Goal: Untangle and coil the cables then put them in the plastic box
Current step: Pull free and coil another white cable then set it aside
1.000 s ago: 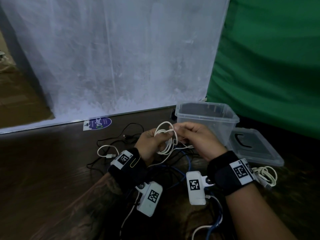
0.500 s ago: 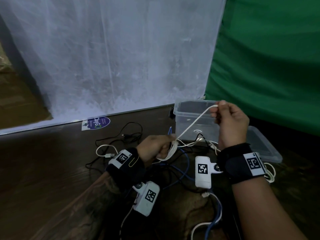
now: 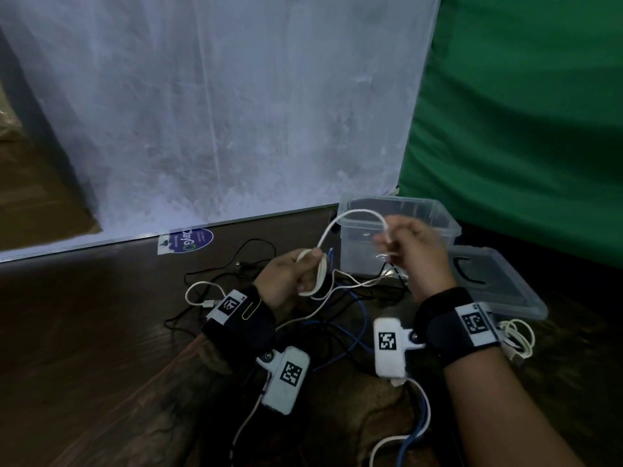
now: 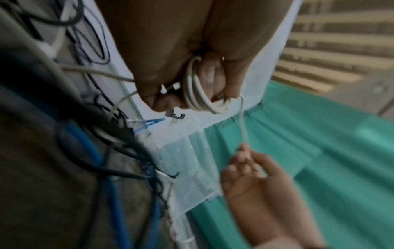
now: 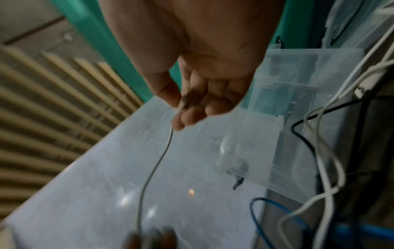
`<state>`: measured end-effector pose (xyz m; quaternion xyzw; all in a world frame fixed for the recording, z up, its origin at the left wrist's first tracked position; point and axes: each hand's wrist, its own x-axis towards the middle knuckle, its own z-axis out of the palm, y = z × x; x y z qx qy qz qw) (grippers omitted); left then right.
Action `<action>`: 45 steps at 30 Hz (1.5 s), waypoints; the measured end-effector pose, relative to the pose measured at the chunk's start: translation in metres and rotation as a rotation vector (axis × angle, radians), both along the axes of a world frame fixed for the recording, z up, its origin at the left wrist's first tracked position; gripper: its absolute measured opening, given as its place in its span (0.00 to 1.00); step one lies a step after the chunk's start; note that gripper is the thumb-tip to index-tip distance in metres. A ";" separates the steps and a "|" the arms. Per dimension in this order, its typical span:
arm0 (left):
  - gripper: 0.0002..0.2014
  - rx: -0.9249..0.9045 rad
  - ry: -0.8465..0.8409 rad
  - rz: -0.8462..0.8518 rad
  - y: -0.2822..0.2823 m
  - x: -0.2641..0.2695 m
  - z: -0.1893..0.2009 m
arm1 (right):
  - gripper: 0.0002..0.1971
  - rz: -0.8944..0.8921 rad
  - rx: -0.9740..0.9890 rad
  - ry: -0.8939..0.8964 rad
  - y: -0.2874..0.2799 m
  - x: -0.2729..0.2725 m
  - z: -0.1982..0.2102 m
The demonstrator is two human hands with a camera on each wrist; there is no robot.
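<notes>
My left hand (image 3: 296,274) grips several loops of a white cable (image 3: 318,276) (image 4: 198,91) above the floor. From that coil a free strand (image 3: 354,215) arcs up and right to my right hand (image 3: 409,251), which pinches it between thumb and fingers (image 5: 181,109) in front of the clear plastic box (image 3: 435,210). The rest of the white cable trails down into a tangle of blue (image 3: 362,318) and black cables (image 3: 249,251) on the floor between my wrists. The box stands open, and what lies inside it is hard to see.
The box lid (image 3: 505,291) lies flat to the right of the box. A small coiled white cable (image 3: 517,338) lies by my right wrist. A loose white USB cable (image 3: 202,291) lies left. A white sheet and a green cloth (image 3: 522,129) hang behind.
My right hand first pulled a strand up and right away from the coil, then came back down and left, so the strand now arcs in a loop toward my left hand.
</notes>
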<state>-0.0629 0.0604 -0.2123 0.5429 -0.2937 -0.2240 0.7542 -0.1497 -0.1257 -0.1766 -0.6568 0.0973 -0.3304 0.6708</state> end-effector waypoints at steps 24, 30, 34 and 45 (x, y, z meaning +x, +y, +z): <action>0.14 -0.126 0.133 -0.166 0.004 -0.007 0.006 | 0.14 0.421 0.028 0.147 0.042 0.008 -0.012; 0.12 -0.123 0.178 -0.204 0.005 -0.011 0.007 | 0.17 0.403 0.117 0.113 0.043 0.008 -0.013; 0.11 -0.156 0.223 -0.187 0.008 -0.011 0.008 | 0.16 0.420 0.042 0.138 0.050 0.008 -0.010; 0.19 -0.083 0.120 -0.105 -0.001 -0.022 0.007 | 0.34 0.482 -0.344 0.153 0.050 0.005 -0.012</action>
